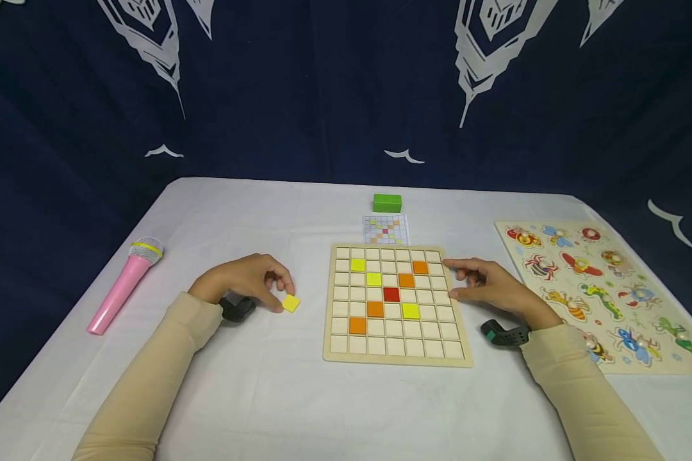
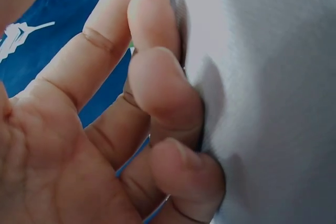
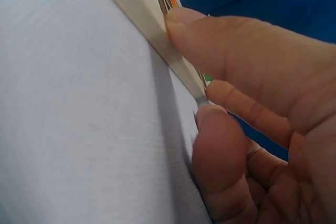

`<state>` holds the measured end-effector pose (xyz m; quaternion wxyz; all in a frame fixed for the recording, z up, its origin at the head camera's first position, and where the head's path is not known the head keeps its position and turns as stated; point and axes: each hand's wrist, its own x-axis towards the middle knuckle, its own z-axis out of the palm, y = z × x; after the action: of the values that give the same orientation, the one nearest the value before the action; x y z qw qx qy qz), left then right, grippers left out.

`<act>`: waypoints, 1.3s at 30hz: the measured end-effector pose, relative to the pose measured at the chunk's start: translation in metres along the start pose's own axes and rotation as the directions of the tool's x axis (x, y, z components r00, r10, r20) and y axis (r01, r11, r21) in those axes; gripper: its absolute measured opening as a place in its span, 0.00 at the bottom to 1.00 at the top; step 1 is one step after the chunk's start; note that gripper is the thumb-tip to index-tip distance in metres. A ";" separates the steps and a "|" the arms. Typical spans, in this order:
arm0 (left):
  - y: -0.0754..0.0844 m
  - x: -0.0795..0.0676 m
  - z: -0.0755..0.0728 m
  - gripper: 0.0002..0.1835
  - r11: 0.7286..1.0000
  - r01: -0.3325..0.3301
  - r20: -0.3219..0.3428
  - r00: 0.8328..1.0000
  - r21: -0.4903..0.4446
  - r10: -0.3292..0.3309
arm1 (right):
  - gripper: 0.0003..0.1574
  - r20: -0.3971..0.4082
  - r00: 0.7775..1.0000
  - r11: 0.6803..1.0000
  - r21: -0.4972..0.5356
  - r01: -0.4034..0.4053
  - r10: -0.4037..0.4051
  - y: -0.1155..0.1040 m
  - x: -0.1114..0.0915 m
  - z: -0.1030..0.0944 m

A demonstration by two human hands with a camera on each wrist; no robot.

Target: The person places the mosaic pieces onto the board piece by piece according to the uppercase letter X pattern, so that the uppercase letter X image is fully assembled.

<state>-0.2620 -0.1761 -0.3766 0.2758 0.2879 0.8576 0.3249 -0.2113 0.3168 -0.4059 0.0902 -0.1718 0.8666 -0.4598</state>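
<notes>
My left hand (image 1: 250, 278) is over the tablecloth left of a wooden grid board (image 1: 399, 362). In the head view, its thumb and index fingertip pinch a small yellow square tile (image 1: 291, 303). The left wrist view shows other fingers (image 2: 165, 85) curled against the white cloth; the tile is hidden there. At the board's right edge lies my right hand (image 1: 490, 286), its straight index finger and thumb (image 3: 210, 40) touching the rim. Orange tiles (image 1: 375, 310), yellow-green tiles (image 1: 411, 311) and a red tile (image 1: 391, 294) fill some board squares in crossing diagonals.
A printed pattern card (image 1: 385, 229) lies behind the board, with a green block (image 1: 387, 203) beyond it. To the left is a pink toy microphone (image 1: 123, 285). An insect picture board (image 1: 600, 294) lies right, partly under the right forearm. Dark patterned cloth (image 1: 323, 96) hangs behind.
</notes>
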 end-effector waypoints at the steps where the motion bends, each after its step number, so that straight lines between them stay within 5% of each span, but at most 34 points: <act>1: 0.000 0.000 0.000 0.14 1.000 0.001 -0.003 1.000 0.003 -0.001 | 0.40 -0.002 1.000 1.000 0.000 0.003 -0.003 0.000 0.000 0.000; 15: 0.000 0.003 0.003 0.13 0.999 -0.025 -0.062 0.998 0.029 0.027 | 0.39 -0.018 0.999 0.999 0.004 0.044 -0.044 0.000 -0.001 0.003; 23: 0.005 0.008 0.006 0.14 0.994 -0.103 -0.123 0.987 0.023 0.105 | 0.39 -0.022 0.998 0.998 0.005 0.057 -0.057 0.000 -0.001 0.004; 30: 0.023 0.012 0.013 0.13 0.988 -0.150 -0.175 0.973 0.035 0.153 | 0.39 -0.023 0.999 0.999 -0.006 0.048 -0.048 0.001 0.000 0.004; 39: 0.049 0.020 0.029 0.12 0.974 -0.212 -0.136 0.966 0.075 0.221 | 0.39 -0.013 1.000 1.000 -0.010 0.026 -0.026 -0.001 -0.001 0.001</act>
<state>-0.2412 -0.1204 -0.3655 0.1675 0.3640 0.8480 0.3470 -0.2099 0.3156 -0.4061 0.0779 -0.1805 0.8670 -0.4579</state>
